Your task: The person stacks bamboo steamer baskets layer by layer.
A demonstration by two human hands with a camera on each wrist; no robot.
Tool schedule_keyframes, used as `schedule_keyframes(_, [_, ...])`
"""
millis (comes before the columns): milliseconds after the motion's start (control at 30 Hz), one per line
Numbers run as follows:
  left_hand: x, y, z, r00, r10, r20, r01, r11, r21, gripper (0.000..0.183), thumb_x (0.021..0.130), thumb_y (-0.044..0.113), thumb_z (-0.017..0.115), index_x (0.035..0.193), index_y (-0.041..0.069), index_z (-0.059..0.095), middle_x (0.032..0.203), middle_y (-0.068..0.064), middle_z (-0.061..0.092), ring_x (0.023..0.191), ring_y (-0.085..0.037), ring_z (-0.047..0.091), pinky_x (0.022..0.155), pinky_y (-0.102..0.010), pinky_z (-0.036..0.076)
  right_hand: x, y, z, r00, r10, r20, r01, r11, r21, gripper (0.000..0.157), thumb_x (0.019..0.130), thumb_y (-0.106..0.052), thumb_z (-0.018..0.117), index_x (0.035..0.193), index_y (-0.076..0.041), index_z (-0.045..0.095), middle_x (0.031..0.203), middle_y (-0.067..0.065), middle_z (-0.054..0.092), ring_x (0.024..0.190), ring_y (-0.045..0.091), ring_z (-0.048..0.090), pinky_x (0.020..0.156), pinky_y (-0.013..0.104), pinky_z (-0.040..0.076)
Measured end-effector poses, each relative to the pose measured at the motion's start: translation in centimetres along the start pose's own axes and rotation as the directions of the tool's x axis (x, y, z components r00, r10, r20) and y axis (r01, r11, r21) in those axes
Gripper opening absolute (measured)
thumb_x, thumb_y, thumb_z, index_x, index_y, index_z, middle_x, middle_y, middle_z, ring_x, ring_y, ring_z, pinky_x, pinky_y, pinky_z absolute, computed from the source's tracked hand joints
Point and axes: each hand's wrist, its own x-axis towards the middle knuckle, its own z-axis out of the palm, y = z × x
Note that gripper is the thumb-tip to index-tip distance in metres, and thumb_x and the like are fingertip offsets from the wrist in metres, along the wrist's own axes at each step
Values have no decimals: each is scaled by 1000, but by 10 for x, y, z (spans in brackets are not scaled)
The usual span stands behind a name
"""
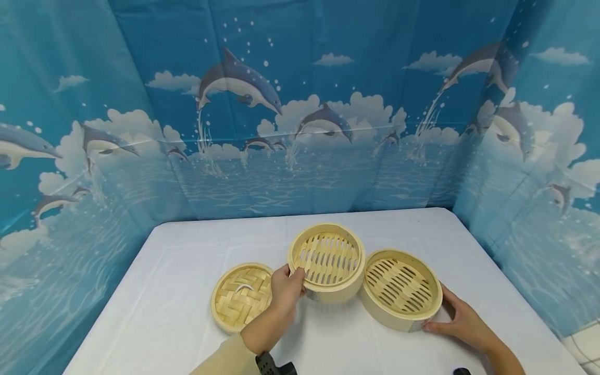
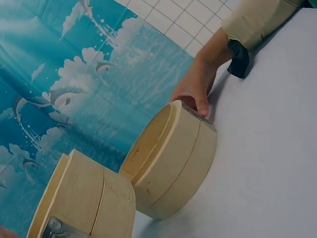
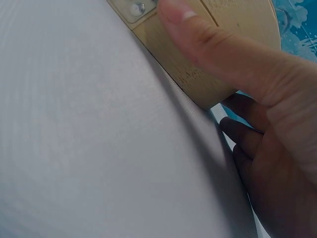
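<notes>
Two round bamboo steamer baskets with slatted bottoms sit side by side in the head view. My left hand [image 1: 287, 289] grips the near left rim of the middle steamer basket [image 1: 335, 294], thumb over the edge. In the left wrist view that basket [image 2: 81, 193] shows a metal clip, and only a sliver of the hand is visible. My right hand [image 1: 461, 320] holds the right steamer basket [image 1: 398, 284] at its near right side. In the right wrist view the thumb [image 3: 213, 44] lies on its wall beside a metal clip. A woven bamboo lid [image 1: 241, 299] lies left of my left hand.
A white cloth covers the table [image 1: 187, 271]. Behind and beside it hangs a blue curtain [image 1: 309, 172] printed with dolphins. A black strap [image 1: 274, 364] is on the left wrist, and a small black object [image 1: 461, 371] shows at the bottom edge.
</notes>
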Motion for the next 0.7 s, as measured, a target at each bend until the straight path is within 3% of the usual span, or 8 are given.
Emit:
schedule_keyframes(67, [1, 5, 5, 1000, 1, 11, -1, 1000, -2, 37, 74, 0, 43, 109, -10, 47, 80, -18, 58, 44, -7, 38, 40, -19, 32, -1, 0, 0, 1000, 5, 2, -5, 1000, 0, 100, 58, -29, 75, 136, -19, 13, 136, 15, 18, 117, -6, 8, 96, 13, 8])
schedule_keyframes(267, [0, 14, 29, 999, -26, 48, 24, 999, 47, 33, 72, 0, 44, 102, -12, 50, 76, -17, 58, 45, -8, 42, 41, -20, 36, -1, -1, 0, 1000, 20, 14, -20, 1000, 7, 101, 58, -31, 75, 136, -19, 11, 136, 15, 17, 121, 3, 7, 96, 13, 6])
schedule_keyframes(467, [-3, 15, 60, 998, -35, 58, 31, 997, 65, 19, 70, -1, 45, 86, -7, 54, 68, -14, 58, 40, -9, 42, 36, -19, 35, 0, 1, 1, 1000, -19, 8, 19, 1000, 12, 101, 57, -29, 76, 135, -20, 13, 135, 15, 19, 113, -10, 9, 85, -1, 8])
schedule_keyframes(700, [-8, 11, 91, 997, -71, 18, 70, 996, 56, 7, 70, -1, 47, 76, -3, 51, 55, -4, 47, 37, -8, 36, 34, -18, 31, 0, 0, -1, 1000, -18, 9, 17, 1000, 8, 100, 58, -28, 76, 135, -23, 12, 136, 13, 18, 114, -10, 8, 86, 0, 7])
